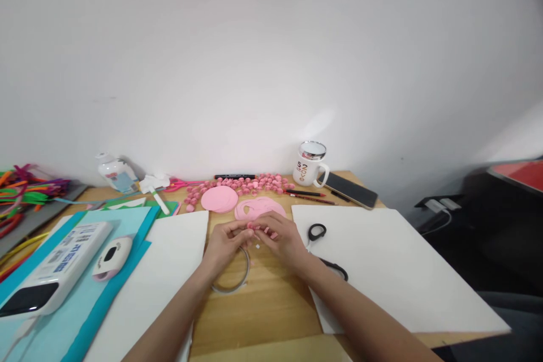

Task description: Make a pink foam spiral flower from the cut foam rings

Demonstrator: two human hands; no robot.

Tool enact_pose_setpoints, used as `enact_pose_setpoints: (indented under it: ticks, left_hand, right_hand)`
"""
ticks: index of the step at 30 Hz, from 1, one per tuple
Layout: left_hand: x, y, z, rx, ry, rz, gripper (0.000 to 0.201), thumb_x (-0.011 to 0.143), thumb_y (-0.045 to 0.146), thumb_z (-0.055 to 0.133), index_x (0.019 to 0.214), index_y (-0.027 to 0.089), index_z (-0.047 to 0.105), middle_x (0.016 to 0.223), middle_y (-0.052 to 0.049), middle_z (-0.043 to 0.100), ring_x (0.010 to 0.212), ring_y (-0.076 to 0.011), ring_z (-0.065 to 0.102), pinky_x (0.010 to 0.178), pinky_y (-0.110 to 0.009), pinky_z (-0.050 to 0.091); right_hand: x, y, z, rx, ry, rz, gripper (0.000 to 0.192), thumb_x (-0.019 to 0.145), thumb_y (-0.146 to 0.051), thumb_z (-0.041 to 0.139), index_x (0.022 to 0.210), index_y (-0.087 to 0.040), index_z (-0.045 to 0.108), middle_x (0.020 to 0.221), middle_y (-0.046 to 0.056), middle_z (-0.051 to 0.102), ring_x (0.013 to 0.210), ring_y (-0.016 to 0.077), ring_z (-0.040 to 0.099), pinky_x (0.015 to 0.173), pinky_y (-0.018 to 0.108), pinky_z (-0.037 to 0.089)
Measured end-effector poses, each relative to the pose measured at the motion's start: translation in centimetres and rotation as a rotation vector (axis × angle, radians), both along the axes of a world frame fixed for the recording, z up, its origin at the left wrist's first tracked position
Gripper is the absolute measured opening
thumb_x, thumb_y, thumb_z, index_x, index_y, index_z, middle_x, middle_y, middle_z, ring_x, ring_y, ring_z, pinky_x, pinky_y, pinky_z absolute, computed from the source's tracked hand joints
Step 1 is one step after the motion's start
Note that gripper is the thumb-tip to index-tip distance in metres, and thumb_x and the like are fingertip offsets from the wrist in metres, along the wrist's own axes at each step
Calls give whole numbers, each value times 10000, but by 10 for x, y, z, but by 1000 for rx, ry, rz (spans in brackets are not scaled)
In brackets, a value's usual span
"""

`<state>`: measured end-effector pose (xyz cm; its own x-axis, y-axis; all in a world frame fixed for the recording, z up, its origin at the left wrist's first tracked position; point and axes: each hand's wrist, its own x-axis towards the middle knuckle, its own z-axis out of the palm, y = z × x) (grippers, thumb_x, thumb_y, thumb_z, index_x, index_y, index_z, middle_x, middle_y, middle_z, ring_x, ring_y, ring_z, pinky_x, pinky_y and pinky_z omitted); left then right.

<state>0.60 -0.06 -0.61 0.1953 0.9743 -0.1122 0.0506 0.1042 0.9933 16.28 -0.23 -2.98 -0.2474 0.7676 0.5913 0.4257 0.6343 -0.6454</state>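
Observation:
My left hand [224,244] and my right hand [280,237] meet over the middle of the wooden desk. Between their pinched fingertips is a small rolled pink paper rosette [251,226], largely covered by the fingers. Just beneath my left hand lies a thin ring-shaped roll of tape [247,272]. Beyond the hands are pink paper pieces with curved cuts [265,203] and plain pink paper circles [217,199]. Many similar pink rosettes [246,185] are strewn along the back. Scissors with black handles [317,232] lie right of my right hand, partly hidden by the forearm.
White paper [394,266] covers the right side, with a mug [306,169], a phone [350,191] and pencils [305,193] behind it. At left are teal sheets [139,237], a white power bank [63,266], a bottle [114,172] and coloured pipe cleaners [25,195]. A wall borders the back.

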Motion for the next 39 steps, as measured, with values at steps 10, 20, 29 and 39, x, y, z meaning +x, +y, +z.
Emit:
enact_pose_setpoints:
  ticks: [10,20,29,39]
  left_hand:
    - [1,2,-1,19,-35,64,381,550,279,712,897,133,653,602,2,617,473,-102,512,475,-222,402]
    - [-6,6,-17,303,285,187,186,703,336,574,615,175,606,500,27,546,431,-106,444,475,-224,343]
    - [-9,5,-20,440,474,88,318,762,397,491,558,171,583,508,5,555,493,-134,464,516,-237,307]
    - [-12,11,-22,487,427,151,104,688,210,557,697,194,659,683,-32,660,590,-168,543,582,-256,377]
  right_hand:
    - [0,3,-2,-18,22,-42,66,791,-234,522,816,-198,570,753,22,587,610,99,556,491,183,462]
    - [10,14,-9,-127,22,-243,116,776,-294,530,796,-187,571,784,31,609,588,114,578,523,225,474]
    - [16,19,-5,-225,-289,-428,91,766,-245,521,762,-209,605,796,11,630,619,119,589,571,229,417]
    - [28,56,23,-328,-530,-543,178,774,-236,520,923,-204,610,913,57,649,786,179,589,608,247,360]
